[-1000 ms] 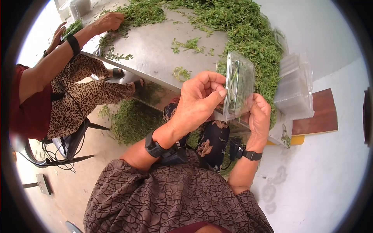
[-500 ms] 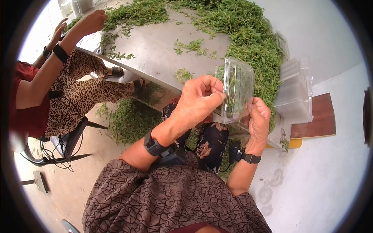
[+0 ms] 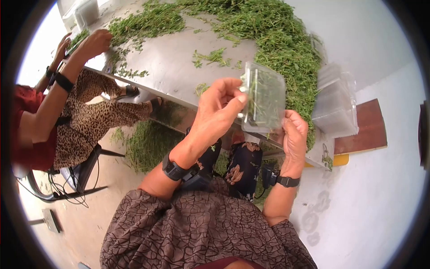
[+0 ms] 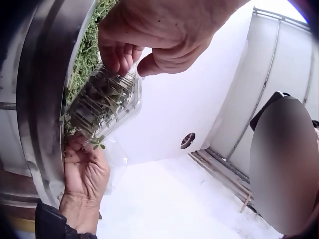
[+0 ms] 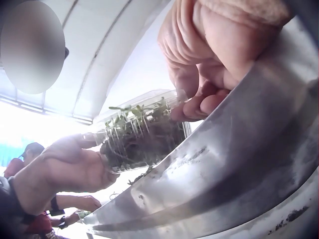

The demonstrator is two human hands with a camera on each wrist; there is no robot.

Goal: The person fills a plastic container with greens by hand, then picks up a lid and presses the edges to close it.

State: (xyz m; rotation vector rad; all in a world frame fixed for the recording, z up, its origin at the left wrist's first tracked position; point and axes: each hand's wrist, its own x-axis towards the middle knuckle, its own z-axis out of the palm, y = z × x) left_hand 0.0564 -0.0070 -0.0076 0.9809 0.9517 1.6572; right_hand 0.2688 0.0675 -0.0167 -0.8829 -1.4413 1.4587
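A clear plastic box (image 3: 268,101) with green sprigs inside is held up between both hands over the table's near edge. My left hand (image 3: 218,107) pinches its left side between thumb and curled fingers. At the opposite side my right hand (image 3: 294,134) grips the box's lower corner. In the left wrist view the box (image 4: 107,97) looks packed with leafy stems, and a small sprig (image 4: 98,143) pokes out near the right hand (image 4: 85,172). The right wrist view shows the box (image 5: 144,134) from its side, leaves pressed against the clear wall.
A metal table (image 3: 165,54) carries a long heap of green plants (image 3: 286,58). Stacked clear containers (image 3: 333,101) stand at the right beside a reddish board (image 3: 363,127). Another person (image 3: 40,116) works at the left. More greens (image 3: 150,145) lie beneath the table.
Both hands and the box have shifted slightly left, and the box has turned so its broad face shows more. The other person's near hand has moved left from the heap.
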